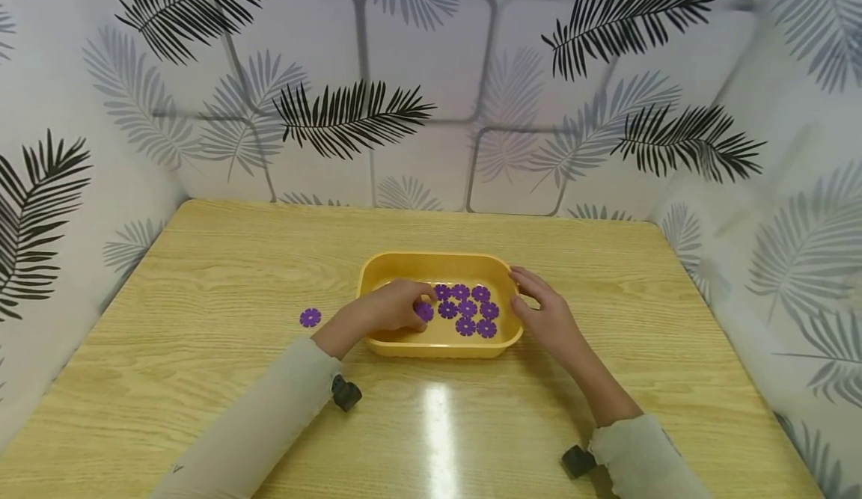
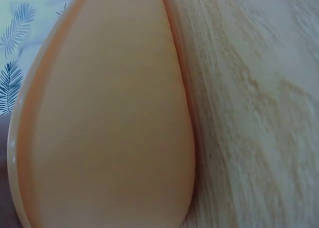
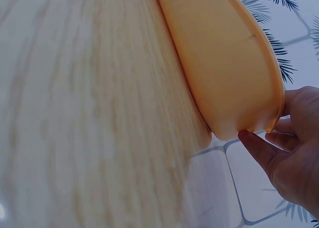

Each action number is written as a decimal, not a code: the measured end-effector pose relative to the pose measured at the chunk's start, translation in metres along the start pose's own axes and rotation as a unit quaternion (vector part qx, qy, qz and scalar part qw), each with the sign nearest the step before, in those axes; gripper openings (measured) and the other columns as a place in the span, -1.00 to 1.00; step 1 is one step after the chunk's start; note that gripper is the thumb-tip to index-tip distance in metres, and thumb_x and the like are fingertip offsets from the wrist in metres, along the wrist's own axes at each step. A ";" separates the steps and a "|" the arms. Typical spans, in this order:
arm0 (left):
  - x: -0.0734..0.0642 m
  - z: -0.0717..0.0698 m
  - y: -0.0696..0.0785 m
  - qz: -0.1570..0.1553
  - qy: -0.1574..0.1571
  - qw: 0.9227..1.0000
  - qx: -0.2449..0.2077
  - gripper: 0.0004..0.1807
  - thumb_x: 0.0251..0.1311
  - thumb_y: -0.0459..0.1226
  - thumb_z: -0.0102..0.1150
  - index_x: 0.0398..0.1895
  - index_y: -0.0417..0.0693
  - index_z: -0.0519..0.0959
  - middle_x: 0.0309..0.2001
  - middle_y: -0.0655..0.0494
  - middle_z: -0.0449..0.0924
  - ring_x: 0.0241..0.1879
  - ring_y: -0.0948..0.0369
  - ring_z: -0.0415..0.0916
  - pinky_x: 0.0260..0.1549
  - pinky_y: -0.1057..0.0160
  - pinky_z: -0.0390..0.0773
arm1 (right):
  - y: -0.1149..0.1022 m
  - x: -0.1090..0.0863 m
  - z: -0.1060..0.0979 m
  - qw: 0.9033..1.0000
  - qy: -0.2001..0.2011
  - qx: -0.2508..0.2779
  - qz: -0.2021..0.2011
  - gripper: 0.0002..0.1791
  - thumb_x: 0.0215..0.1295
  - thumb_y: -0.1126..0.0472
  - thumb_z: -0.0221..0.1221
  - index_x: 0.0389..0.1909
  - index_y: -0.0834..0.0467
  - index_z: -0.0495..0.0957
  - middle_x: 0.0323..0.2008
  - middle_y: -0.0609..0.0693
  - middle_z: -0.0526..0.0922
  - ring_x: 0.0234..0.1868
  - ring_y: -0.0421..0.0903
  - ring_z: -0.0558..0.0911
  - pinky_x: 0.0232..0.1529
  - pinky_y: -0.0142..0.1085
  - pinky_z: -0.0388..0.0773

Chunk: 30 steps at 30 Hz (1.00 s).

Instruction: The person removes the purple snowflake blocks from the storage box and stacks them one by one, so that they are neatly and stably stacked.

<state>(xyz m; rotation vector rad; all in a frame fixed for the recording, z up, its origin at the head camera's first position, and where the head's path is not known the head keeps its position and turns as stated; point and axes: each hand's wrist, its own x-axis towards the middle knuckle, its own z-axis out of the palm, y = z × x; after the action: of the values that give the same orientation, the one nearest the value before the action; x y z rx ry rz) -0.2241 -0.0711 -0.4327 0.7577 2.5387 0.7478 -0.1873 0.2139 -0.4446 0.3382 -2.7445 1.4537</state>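
Note:
A yellow plastic basin point(image 1: 441, 350) sits on the table in the head view, with several purple notched building discs point(image 1: 468, 308) lying together on its floor. Over its left rim reaches my left hand point(image 1: 397, 306), thumb and index finger closed about one purple disc point(image 1: 423, 312). My right hand point(image 1: 547, 318) grips the basin's right end. In the right wrist view, the thumb point(image 3: 259, 147) presses the outer wall while the other fingers go over the rim. The basin's outer wall point(image 2: 109, 108) fills much of the left wrist view and hides the left fingers.
One more purple disc point(image 1: 310, 318) lies on the wooden table point(image 1: 222, 274), left of the basin. Leaf-patterned cloth point(image 1: 431, 57) hangs behind the table and along both sides.

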 end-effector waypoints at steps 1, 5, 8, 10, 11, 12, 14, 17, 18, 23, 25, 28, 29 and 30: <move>0.000 0.000 0.000 0.000 -0.002 1.000 0.003 -0.53 0.22 -0.38 0.37 0.22 -0.11 0.56 0.03 -0.06 0.66 -0.08 0.14 0.55 0.05 0.14 0.58 | 0.000 0.000 0.000 1.000 -0.001 -0.001 0.001 -0.47 0.51 0.23 0.09 0.44 0.20 0.35 0.51 0.07 0.27 0.38 0.19 0.42 0.25 0.04 0.50; -0.002 -0.001 0.001 -0.001 -0.006 1.000 0.012 -0.53 0.24 -0.46 0.29 0.23 -0.11 0.56 0.04 -0.03 0.64 -0.10 0.15 0.50 0.04 0.15 0.57 | 0.000 0.000 0.001 1.000 -0.003 -0.004 0.004 -0.47 0.52 0.21 0.08 0.45 0.19 0.34 0.52 0.06 0.26 0.39 0.18 0.41 0.26 0.04 0.49; -0.003 -0.003 0.003 -0.001 -0.007 1.000 0.013 -0.57 0.25 -0.51 0.25 0.18 -0.13 0.60 0.02 -0.01 0.64 -0.13 0.14 0.47 0.03 0.14 0.56 | 0.000 0.000 0.000 1.000 -0.004 -0.004 0.005 -0.47 0.52 0.22 0.08 0.46 0.19 0.33 0.52 0.07 0.25 0.39 0.19 0.41 0.28 0.05 0.47; -0.003 -0.004 0.003 -0.002 -0.007 1.000 0.015 -0.61 0.25 -0.51 0.25 0.14 -0.14 0.62 -0.01 -0.01 0.64 -0.13 0.14 0.47 0.04 0.14 0.56 | -0.001 0.000 0.000 1.000 -0.004 -0.003 0.006 -0.47 0.52 0.22 0.08 0.46 0.19 0.34 0.52 0.06 0.25 0.39 0.19 0.41 0.28 0.05 0.46; -0.003 -0.004 0.004 -0.004 -0.007 1.000 0.014 -0.63 0.25 -0.50 0.26 0.12 -0.14 0.63 -0.02 0.00 0.64 -0.13 0.14 0.47 0.05 0.14 0.56 | -0.001 -0.001 0.000 1.000 -0.005 -0.002 0.007 -0.47 0.52 0.22 0.08 0.46 0.19 0.34 0.52 0.07 0.25 0.39 0.19 0.40 0.28 0.05 0.46; -0.004 -0.004 0.004 -0.005 -0.007 1.000 0.015 -0.64 0.25 -0.49 0.27 0.11 -0.13 0.63 -0.02 0.00 0.64 -0.13 0.14 0.48 0.06 0.14 0.56 | -0.001 -0.001 0.000 1.000 -0.005 -0.002 0.007 -0.47 0.52 0.22 0.08 0.46 0.19 0.33 0.52 0.07 0.25 0.39 0.19 0.40 0.28 0.05 0.47; -0.004 -0.003 0.004 -0.007 -0.006 1.000 0.013 -0.66 0.25 -0.46 0.29 0.09 -0.13 0.64 -0.05 0.01 0.65 -0.13 0.14 0.49 0.06 0.14 0.57 | -0.001 -0.001 0.000 1.000 -0.006 -0.003 0.007 -0.47 0.52 0.22 0.08 0.46 0.19 0.33 0.52 0.07 0.25 0.39 0.19 0.40 0.28 0.05 0.47; -0.004 -0.003 0.004 -0.003 -0.004 1.000 0.010 -0.68 0.25 -0.42 0.31 0.08 -0.13 0.64 -0.06 0.01 0.65 -0.13 0.14 0.52 0.05 0.13 0.57 | -0.001 0.000 0.000 1.000 -0.006 -0.003 0.008 -0.47 0.52 0.21 0.08 0.46 0.19 0.34 0.52 0.06 0.25 0.39 0.19 0.40 0.28 0.05 0.47; -0.004 -0.004 0.004 -0.001 -0.003 1.000 0.007 -0.67 0.25 -0.41 0.32 0.09 -0.13 0.64 -0.06 0.01 0.65 -0.13 0.14 0.52 0.05 0.13 0.57 | -0.001 0.000 0.000 1.000 -0.006 -0.004 0.008 -0.47 0.52 0.21 0.08 0.46 0.19 0.33 0.52 0.06 0.25 0.39 0.19 0.40 0.28 0.05 0.47; -0.005 -0.005 0.004 0.008 0.007 0.999 -0.030 -0.60 0.27 -0.39 0.31 0.18 -0.16 0.59 -0.04 0.00 0.66 -0.07 0.13 0.55 0.04 0.12 0.57 | -0.001 0.000 0.000 1.000 -0.007 -0.001 0.010 -0.47 0.52 0.21 0.08 0.46 0.19 0.34 0.52 0.06 0.25 0.39 0.19 0.40 0.27 0.05 0.47; -0.007 -0.008 0.004 0.011 0.010 0.999 -0.049 -0.57 0.29 -0.38 0.30 0.23 -0.18 0.56 -0.05 0.00 0.65 -0.06 0.12 0.55 0.04 0.12 0.57 | -0.001 0.000 0.000 1.000 -0.006 0.000 0.009 -0.47 0.52 0.21 0.08 0.46 0.19 0.34 0.52 0.07 0.25 0.39 0.19 0.40 0.28 0.05 0.47; -0.009 -0.012 0.005 0.012 0.022 0.998 -0.060 -0.56 0.31 -0.37 0.27 0.26 -0.17 0.54 -0.05 0.02 0.64 -0.04 0.13 0.54 0.06 0.13 0.56 | -0.001 0.000 0.000 1.000 -0.005 0.001 0.009 -0.47 0.52 0.22 0.08 0.45 0.20 0.34 0.52 0.07 0.26 0.39 0.19 0.40 0.28 0.05 0.46; -0.010 -0.014 0.004 0.011 0.026 0.998 -0.060 -0.56 0.32 -0.37 0.27 0.26 -0.17 0.54 -0.05 0.03 0.64 -0.03 0.13 0.54 0.07 0.13 0.56 | -0.001 0.000 0.000 1.000 -0.005 0.002 0.008 -0.47 0.52 0.21 0.08 0.45 0.20 0.34 0.52 0.07 0.26 0.39 0.19 0.40 0.29 0.05 0.46; -0.011 -0.016 0.004 0.012 0.030 0.998 -0.061 -0.57 0.33 -0.36 0.26 0.26 -0.16 0.55 -0.05 0.03 0.64 -0.03 0.13 0.53 0.07 0.13 0.55 | -0.001 0.000 0.000 1.000 -0.005 0.003 0.008 -0.47 0.52 0.21 0.08 0.45 0.20 0.34 0.52 0.07 0.26 0.39 0.19 0.40 0.29 0.05 0.46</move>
<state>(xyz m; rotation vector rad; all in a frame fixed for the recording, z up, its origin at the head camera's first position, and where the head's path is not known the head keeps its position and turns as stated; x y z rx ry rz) -0.2214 -0.0806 -0.4156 0.7354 2.5141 0.9371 -0.1870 0.2136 -0.4435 0.3244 -2.7576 1.4688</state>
